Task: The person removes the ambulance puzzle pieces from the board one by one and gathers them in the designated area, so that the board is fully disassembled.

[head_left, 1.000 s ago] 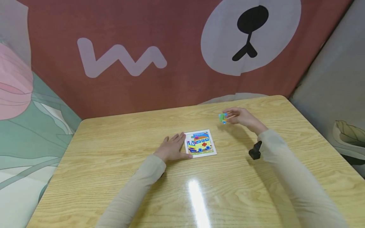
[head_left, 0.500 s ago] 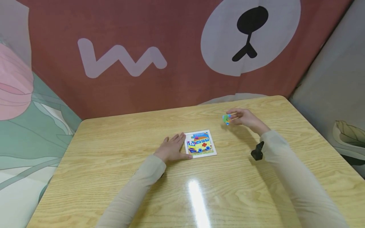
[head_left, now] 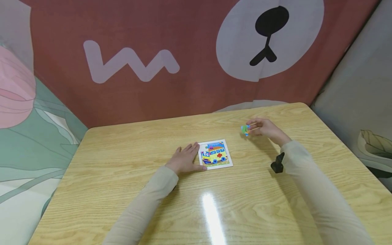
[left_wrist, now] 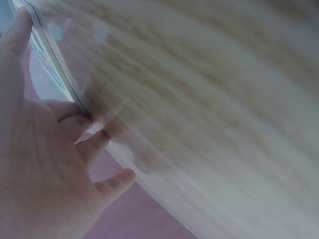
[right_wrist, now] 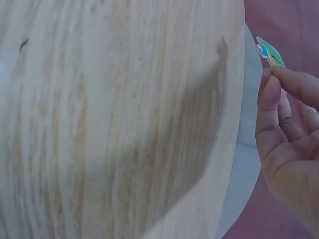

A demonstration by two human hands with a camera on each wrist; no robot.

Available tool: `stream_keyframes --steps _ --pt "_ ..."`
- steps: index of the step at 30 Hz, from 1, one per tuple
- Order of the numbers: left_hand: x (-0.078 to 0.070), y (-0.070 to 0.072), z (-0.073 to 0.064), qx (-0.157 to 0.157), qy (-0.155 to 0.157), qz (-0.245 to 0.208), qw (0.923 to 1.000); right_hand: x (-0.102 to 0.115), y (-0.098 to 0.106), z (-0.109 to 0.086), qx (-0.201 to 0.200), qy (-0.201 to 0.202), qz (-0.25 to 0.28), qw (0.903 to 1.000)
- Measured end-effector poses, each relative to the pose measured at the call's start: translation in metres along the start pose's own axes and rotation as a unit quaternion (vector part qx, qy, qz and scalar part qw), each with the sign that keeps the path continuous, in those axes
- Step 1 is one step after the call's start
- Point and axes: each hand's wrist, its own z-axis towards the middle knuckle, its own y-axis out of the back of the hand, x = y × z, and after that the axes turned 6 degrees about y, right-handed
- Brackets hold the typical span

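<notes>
A small jigsaw puzzle [head_left: 219,152] with a white border lies on the table, showing a yellow ambulance with a red cross. Its upper left part is a white gap. My left hand [head_left: 183,160] rests spread at the puzzle's left side, thumb on the lower left corner and a fingertip at the upper left one. In the left wrist view, the left hand [left_wrist: 50,149] has its thumb and fingers along the board's edge. To the puzzle's upper right, above the table, my right hand [head_left: 264,129] pinches a green and blue puzzle piece [head_left: 244,130] between thumb and fingertips, also plain in the right wrist view.
The light wooden table [head_left: 122,163] reaches back to a reddish-brown wall hanging [head_left: 183,98] with a bear's face. A black device [head_left: 277,164] sits at the right wrist. A light reflection [head_left: 213,217] shines near the table's front.
My right hand has drawn a little to the right and nearer, carrying the puzzle piece, which has turned slightly. The left hand and the puzzle on the table have stayed put.
</notes>
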Motion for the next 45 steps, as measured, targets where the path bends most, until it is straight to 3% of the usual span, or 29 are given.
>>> stream_keyframes --steps 10,19,29,45 --pt "0.001 -0.001 0.000 0.000 -0.002 0.003 1.0000 -0.009 -0.002 -0.001 -0.004 -0.013 -0.004 0.9999" --pt "0.001 -0.001 -0.001 0.002 -0.003 -0.002 1.0000 -0.020 -0.005 0.003 -0.014 -0.012 0.026 0.9995" --pt "0.001 -0.001 0.001 0.002 -0.001 -0.003 1.0000 -0.021 -0.009 0.003 -0.003 -0.036 0.020 0.9992" --pt "0.001 -0.001 0.001 0.002 -0.001 0.001 1.0000 -0.024 -0.010 0.006 0.009 -0.040 0.063 0.9972"
